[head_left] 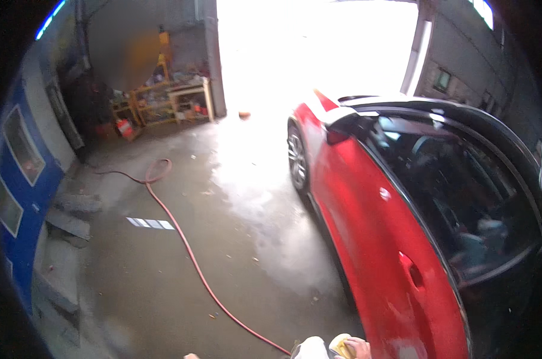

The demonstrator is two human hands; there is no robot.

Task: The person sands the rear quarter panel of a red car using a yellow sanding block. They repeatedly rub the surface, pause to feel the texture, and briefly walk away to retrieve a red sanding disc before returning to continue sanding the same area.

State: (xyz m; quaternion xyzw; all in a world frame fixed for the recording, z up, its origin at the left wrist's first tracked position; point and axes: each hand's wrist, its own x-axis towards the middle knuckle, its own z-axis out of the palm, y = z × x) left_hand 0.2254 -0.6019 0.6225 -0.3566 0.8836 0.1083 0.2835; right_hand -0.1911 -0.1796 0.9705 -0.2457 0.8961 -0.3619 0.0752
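Observation:
At the lower edge, beside the rear part of a red car (366, 221), my right hand (359, 347) is closed around a small yellow cloth or sponge (343, 348); which of the two, I cannot tell. Just left of it shows a pale, whitish shape (311, 349), perhaps my clothing. Only a sliver of my left hand (191, 356) enters at the bottom, over the wet floor, with its fingers mostly cut off. The car's side is glossy and looks wet, with a door handle (411, 270) nearest my right hand and its windows dark.
A pink-red hose (193, 257) snakes across the wet concrete floor from a loop (158, 170) to near my feet. Concrete steps (67, 224) and a blue door (28, 227) stand left. A cluttered shelf (157, 102) is at the back, beside a bright open doorway (313, 48).

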